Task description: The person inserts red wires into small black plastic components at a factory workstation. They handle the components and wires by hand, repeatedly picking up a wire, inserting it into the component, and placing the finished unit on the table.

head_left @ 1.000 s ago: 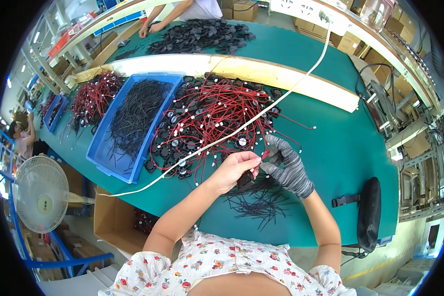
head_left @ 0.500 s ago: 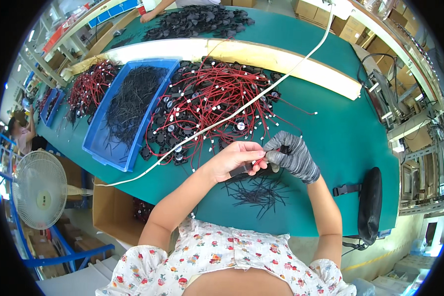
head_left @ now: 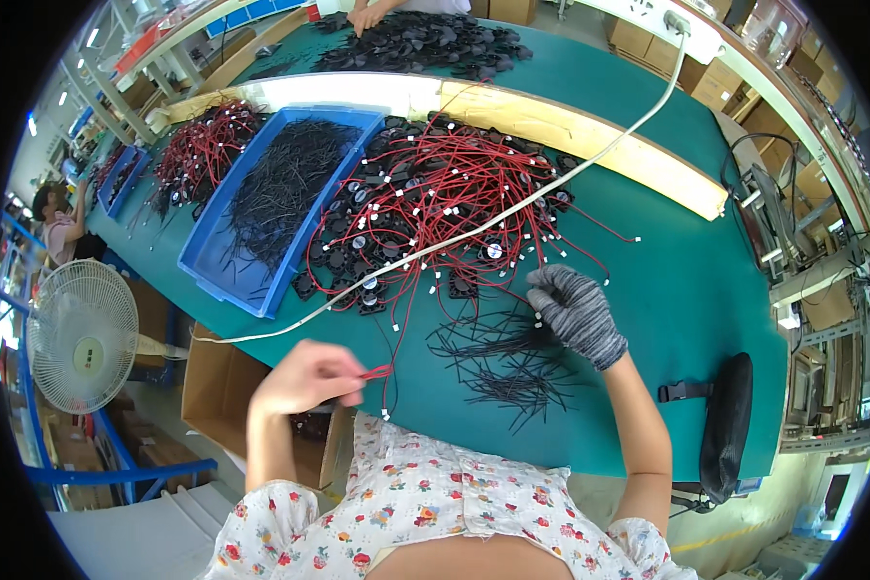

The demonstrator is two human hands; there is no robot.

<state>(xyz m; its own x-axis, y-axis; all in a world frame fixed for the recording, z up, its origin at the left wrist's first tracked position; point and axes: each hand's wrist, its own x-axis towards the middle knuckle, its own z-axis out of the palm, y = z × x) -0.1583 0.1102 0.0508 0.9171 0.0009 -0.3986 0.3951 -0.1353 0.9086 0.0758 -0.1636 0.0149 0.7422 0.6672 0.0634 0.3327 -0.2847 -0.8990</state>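
Observation:
My bare left hand (head_left: 309, 377) is over the near left table edge, above the open cardboard box (head_left: 217, 391). Its fingers are closed on a looped bundle of red wire (head_left: 379, 371); whatever else lies in the palm is hidden. My right hand (head_left: 582, 317), in a grey striped glove, hovers at the right end of the red-wire pile with its fingers bent but apart. I see nothing held in it. Thin black tubes (head_left: 503, 372) lie loose on the table beside the glove. Behind them is a heap of small black fans with red wires (head_left: 454, 193) and white connectors.
A blue tray (head_left: 203, 266) of black tubes stands left of the heap. A white cable (head_left: 474, 217) crosses above the table. A yellowish beam (head_left: 590, 126) runs behind. A black pouch (head_left: 730, 425) lies at right, a fan (head_left: 87, 338) at left. Two other people work farther off.
My hands were together over the black tubes and have parted. The left moved left toward the box with the red wire; the right shifted slightly right, its pinch loosened.

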